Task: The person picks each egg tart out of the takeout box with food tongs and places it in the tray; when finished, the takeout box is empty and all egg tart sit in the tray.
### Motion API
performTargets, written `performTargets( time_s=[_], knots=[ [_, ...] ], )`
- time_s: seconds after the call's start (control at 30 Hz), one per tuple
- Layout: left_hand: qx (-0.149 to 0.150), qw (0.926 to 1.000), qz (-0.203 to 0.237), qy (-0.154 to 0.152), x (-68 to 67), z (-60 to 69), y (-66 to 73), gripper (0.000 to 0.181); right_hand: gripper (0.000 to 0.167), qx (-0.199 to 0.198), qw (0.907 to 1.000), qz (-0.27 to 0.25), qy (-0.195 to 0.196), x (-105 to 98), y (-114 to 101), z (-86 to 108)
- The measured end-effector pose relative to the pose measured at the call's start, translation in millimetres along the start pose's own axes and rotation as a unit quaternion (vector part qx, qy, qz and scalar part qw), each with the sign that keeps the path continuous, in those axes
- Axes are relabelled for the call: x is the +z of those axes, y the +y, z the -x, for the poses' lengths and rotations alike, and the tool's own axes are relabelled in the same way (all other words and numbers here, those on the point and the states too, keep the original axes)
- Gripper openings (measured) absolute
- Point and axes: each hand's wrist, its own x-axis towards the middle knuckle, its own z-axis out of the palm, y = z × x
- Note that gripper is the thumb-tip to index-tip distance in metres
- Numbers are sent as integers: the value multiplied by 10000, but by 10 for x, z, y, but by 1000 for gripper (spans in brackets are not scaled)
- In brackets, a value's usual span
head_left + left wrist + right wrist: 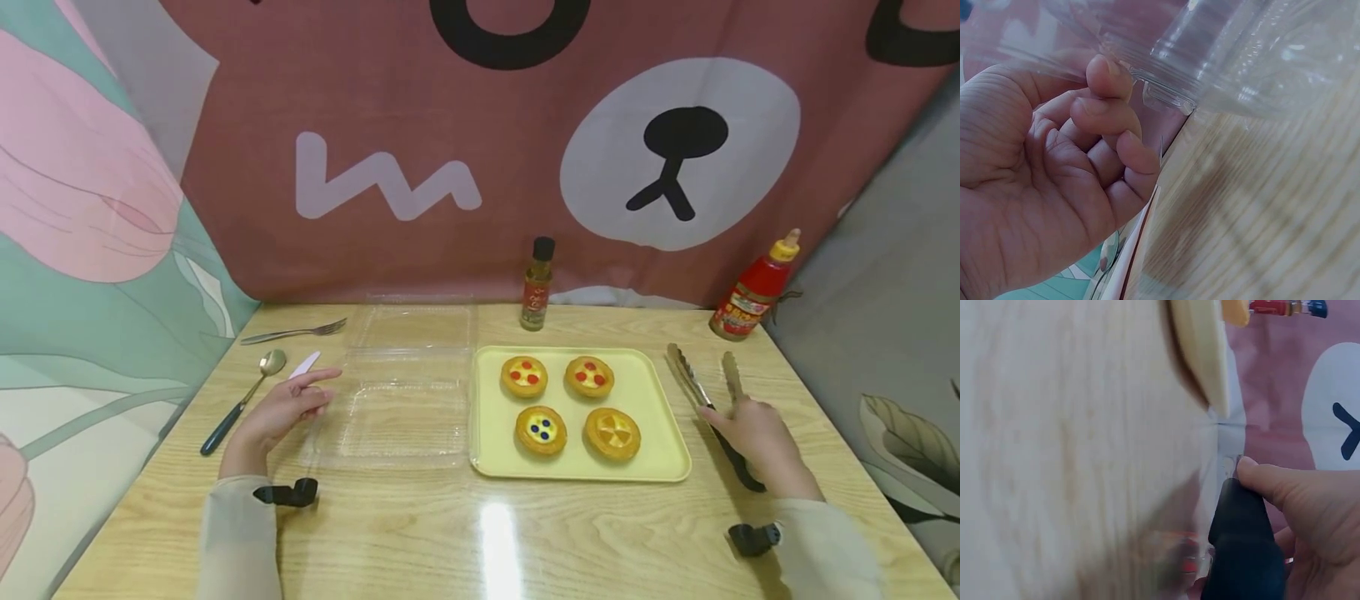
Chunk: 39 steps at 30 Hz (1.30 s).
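My left hand point(288, 404) is at the left edge of a clear plastic container point(405, 421), which lies with its lid point(412, 327) folded back. Its index finger extends toward the container and the other fingers bend loosely; in the left wrist view the fingertips point(1109, 76) are at the rim, and contact is unclear. My right hand point(761, 437) grips metal tongs point(692, 372) by a black handle point(1241, 519), their arms spread apart, right of the yellow tray point(671, 462). Several tarts sit on the tray: two red-dotted, one blue-dotted point(541, 431), one with wedge-shaped pieces point(612, 433).
A fork point(296, 332), a spoon point(247, 400) and a partly hidden knife point(306, 364) lie at the left. Behind the tray stands a small black-capped bottle point(536, 287). A red sauce bottle point(753, 292) stands at the back right corner, before the curtain.
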Motion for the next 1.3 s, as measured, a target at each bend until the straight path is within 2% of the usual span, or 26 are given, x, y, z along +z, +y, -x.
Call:
performTargets(
  time_s=[0.1, 0.23, 0.5, 0.73, 0.93, 1.07, 1.13, 1.2, 1.3],
  knots=[
    [3, 10000, 27, -35, 12, -7, 0, 53, 76, 204, 9997, 84, -111, 23, 8, -46],
    [-19, 10000, 46, -72, 8, -12, 1, 54, 99, 509, 9974, 142, -488, 63, -9, -82],
    [-40, 10000, 23, -39, -20, -20, -5, 51, 113, 688, 9937, 172, -872, 165, -36, -78],
    [-40, 9999, -35, -100, -40, -33, 24, 45, 111, 546, 9941, -116, -927, 162, -7, -61],
    [-213, 9962, -733, -411, -104, 20, 114, 57, 105, 447, 9923, -398, -1080, 84, -31, -30],
    [-207, 9856, -1563, -616, -151, 82, 240, 68, 102, 488, 9906, -532, -1162, 32, -23, 15],
    [-142, 9752, -2138, -557, -161, 118, 338, 73, 102, 513, 9899, -570, -1192, -1, -15, 51],
    [-68, 9590, -2802, -413, -155, 154, 457, 75, 102, 503, 9902, -574, -1169, -47, -16, 93],
    [52, 9296, -3684, -69, -113, 196, 639, 74, 101, 388, 9932, -516, -964, -130, -62, 163]
  ],
)
